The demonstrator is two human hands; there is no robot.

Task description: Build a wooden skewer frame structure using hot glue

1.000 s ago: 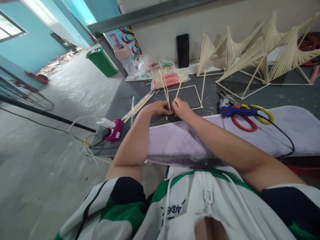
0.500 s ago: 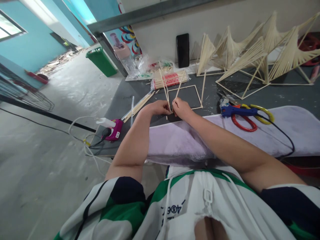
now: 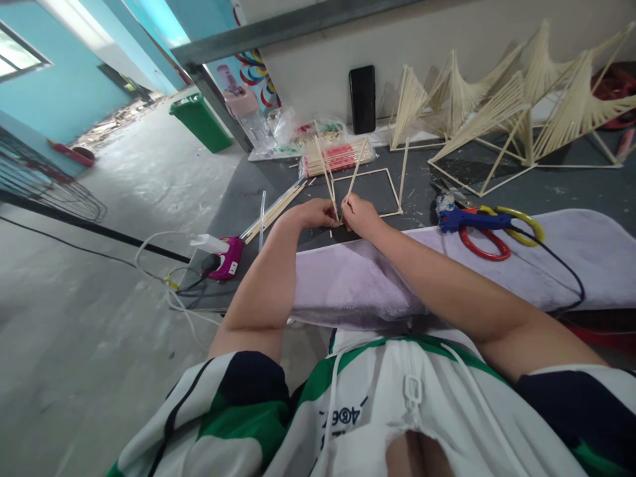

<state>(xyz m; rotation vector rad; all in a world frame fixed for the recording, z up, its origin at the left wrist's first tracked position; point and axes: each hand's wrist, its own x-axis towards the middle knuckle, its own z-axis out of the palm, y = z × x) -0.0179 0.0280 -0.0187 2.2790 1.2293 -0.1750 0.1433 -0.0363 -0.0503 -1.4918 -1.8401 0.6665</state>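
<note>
On the dark table (image 3: 293, 228) lies a flat square frame of thin wooden sticks (image 3: 365, 173), with upright sticks at some corners. My right hand (image 3: 360, 213) pinches a slanting wooden stick (image 3: 356, 169) low down, near the frame's front left corner. At that same corner my left hand (image 3: 320, 213) has its fingers closed around the foot of an upright stick (image 3: 325, 165). The fingertips of both hands nearly meet, and they hide the joint between the sticks.
A blue glue gun (image 3: 454, 220) and red-and-yellow-handled pliers (image 3: 489, 246) lie on a lilac towel (image 3: 586, 265). Finished stick structures (image 3: 527, 106) stand at the back right. A phone (image 3: 362, 99) leans on the wall beside bagged sticks (image 3: 338, 158). A purple power adapter (image 3: 231, 258) sits at the left edge.
Almost nothing differs. Both hands stay at the same corner of the frame, and the view has shifted very slightly.
</note>
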